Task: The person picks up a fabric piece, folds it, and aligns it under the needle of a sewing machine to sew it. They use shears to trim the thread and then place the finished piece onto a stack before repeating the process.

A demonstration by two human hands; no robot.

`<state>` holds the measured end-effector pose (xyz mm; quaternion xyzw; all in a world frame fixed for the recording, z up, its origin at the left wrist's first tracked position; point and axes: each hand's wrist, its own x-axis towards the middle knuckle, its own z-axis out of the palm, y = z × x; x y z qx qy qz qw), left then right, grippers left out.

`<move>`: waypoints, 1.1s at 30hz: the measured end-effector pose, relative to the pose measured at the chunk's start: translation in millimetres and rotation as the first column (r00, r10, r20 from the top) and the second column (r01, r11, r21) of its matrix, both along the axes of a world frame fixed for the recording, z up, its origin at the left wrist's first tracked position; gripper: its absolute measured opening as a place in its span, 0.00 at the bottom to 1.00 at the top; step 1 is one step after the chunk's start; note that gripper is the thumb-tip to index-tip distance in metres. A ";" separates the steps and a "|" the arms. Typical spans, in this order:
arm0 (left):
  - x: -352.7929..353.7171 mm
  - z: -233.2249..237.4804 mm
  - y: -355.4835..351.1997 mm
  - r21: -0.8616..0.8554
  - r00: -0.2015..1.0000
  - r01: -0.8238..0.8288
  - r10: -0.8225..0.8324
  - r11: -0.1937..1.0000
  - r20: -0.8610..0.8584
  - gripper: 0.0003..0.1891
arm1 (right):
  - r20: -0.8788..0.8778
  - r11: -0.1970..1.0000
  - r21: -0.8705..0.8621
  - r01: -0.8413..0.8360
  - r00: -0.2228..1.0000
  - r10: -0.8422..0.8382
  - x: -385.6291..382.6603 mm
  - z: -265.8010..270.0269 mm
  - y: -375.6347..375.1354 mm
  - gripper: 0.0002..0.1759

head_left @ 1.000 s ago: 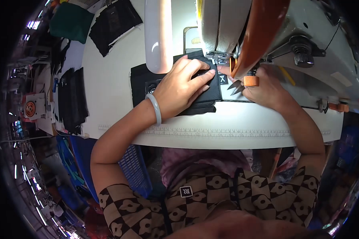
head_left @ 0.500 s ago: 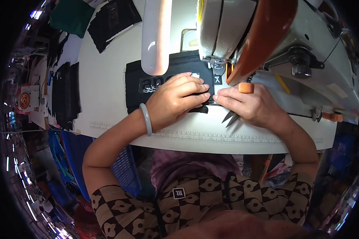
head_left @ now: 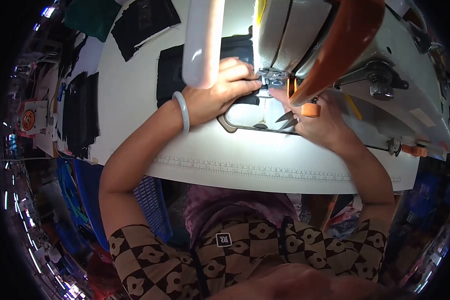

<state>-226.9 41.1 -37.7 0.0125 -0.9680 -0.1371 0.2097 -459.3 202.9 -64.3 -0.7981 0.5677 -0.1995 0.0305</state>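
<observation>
My left hand [head_left: 220, 92], with a pale bangle on its wrist, presses a black fabric piece [head_left: 170, 70] flat and holds its edge at the presser foot [head_left: 270, 77] of the sewing machine [head_left: 355, 55]. My right hand [head_left: 320, 125] sits just right of the foot, partly hidden under the machine's orange part. It holds small thread snips [head_left: 286, 119], blades pointing left over the shiny metal plate [head_left: 247, 117]. Most of the fabric lies behind my left hand, under a white lamp tube [head_left: 202, 40].
Stacked black pieces [head_left: 80, 112] lie at the table's left edge, another black piece [head_left: 142, 20] and a green cloth [head_left: 87, 15] farther back. A printed ruler [head_left: 255, 170] runs along the table's front edge. A blue basket [head_left: 152, 202] stands below the table.
Both hands and the black fabric have moved away from me, up to the presser foot. The metal plate in front of the needle now shows. The snips stay in my right hand.
</observation>
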 end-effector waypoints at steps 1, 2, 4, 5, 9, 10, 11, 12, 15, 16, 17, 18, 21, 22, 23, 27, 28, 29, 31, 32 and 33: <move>-1.6 0.3 -2.3 -0.011 1.000 -0.017 0.017 1.000 0.008 0.16 | 0.036 0.998 0.042 0.036 0.999 -0.038 0.8 2.4 -0.1 0.35; -2.4 0.2 -4.1 -0.016 1.000 -0.027 0.027 0.999 0.010 0.16 | 0.053 0.997 0.063 0.052 0.997 -0.055 1.3 3.2 0.0 0.36; -3.4 -1.0 -7.4 -0.018 0.999 -0.043 0.043 0.999 0.023 0.16 | 0.079 0.994 0.088 0.070 0.994 -0.077 2.2 4.2 0.5 0.37; -3.8 -1.9 -8.8 -0.015 0.998 -0.048 0.049 0.999 0.034 0.17 | 0.090 0.993 0.091 0.073 0.993 -0.081 2.3 4.3 0.7 0.38; -4.2 -3.1 -9.1 -0.010 0.997 -0.062 0.062 0.998 0.047 0.16 | 0.096 0.991 0.103 0.081 0.991 -0.091 1.3 3.1 1.4 0.40; -3.9 -3.0 -9.2 -0.009 0.997 -0.066 0.066 0.998 0.048 0.16 | 0.096 0.991 0.106 0.080 0.991 -0.090 1.1 2.5 0.8 0.41; -3.6 -2.7 -9.4 -0.008 0.996 -0.070 0.070 0.998 0.050 0.16 | 0.095 0.991 0.109 0.079 0.991 -0.089 0.8 2.0 0.2 0.41; -3.8 -2.6 -9.1 0.005 0.997 -0.069 0.069 0.998 0.047 0.15 | 0.104 0.983 0.155 0.094 0.988 -0.111 0.6 1.3 0.1 0.41; -2.2 0.0 -7.2 0.035 0.997 -0.068 0.066 0.997 0.043 0.13 | 0.121 0.960 0.252 0.121 0.980 -0.155 -1.3 -2.9 1.7 0.42; 0.7 3.7 -6.3 0.031 0.995 -0.073 0.070 0.997 0.077 0.13 | 0.112 0.976 0.197 0.097 0.986 -0.121 -2.7 -5.3 1.9 0.41; 3.3 7.8 -4.6 0.027 0.991 -0.077 0.074 0.997 0.111 0.13 | 0.102 0.987 0.142 0.072 0.991 -0.087 -4.1 -7.3 2.1 0.41; 5.7 10.0 -2.0 0.023 0.986 -0.081 0.076 0.996 0.146 0.13 | 0.098 0.992 0.114 0.059 0.993 -0.070 -3.7 -6.6 1.9 0.41; 15.5 6.0 11.7 0.050 0.995 -0.061 0.056 0.997 0.085 0.14 | 0.053 0.999 0.050 -0.003 0.999 0.000 1.0 7.1 -0.2 0.40; 19.0 4.2 16.2 0.061 0.997 -0.051 0.048 0.997 0.053 0.15 | 0.032 0.999 0.031 -0.028 0.999 0.027 3.4 12.4 -1.3 0.39; 20.7 1.7 21.6 0.059 0.997 -0.052 0.049 0.997 0.055 0.15 | 0.034 0.999 0.029 -0.029 0.999 0.028 6.0 15.2 -1.9 0.39; 19.2 -10.3 35.2 0.204 0.991 -0.132 0.137 0.970 -0.010 0.17 | -0.079 0.993 -0.107 -0.056 0.996 0.047 16.4 24.3 2.5 0.34; 19.4 -11.6 34.2 0.210 0.994 -0.098 0.105 0.973 -0.025 0.18 | -0.141 0.993 -0.117 -0.032 0.990 0.015 19.4 28.7 4.5 0.32; 19.9 -12.5 33.2 0.214 0.996 -0.064 0.075 0.975 -0.040 0.19 | -0.202 0.992 -0.129 -0.009 0.979 -0.017 22.3 32.3 5.8 0.30; 21.6 -12.4 32.6 0.218 0.998 -0.029 0.041 0.975 -0.051 0.19 | -0.257 0.990 -0.141 0.016 0.965 -0.052 26.0 33.1 5.8 0.29; 22.5 -11.8 33.7 0.204 0.999 -0.043 0.049 0.978 -0.022 0.19 | -0.261 0.991 -0.129 0.031 0.963 -0.064 26.9 32.7 6.1 0.28; 22.9 -11.3 35.5 0.189 0.998 -0.056 0.056 0.980 0.005 0.20 | -0.268 0.992 -0.116 0.046 0.960 -0.076 27.4 32.4 6.8 0.27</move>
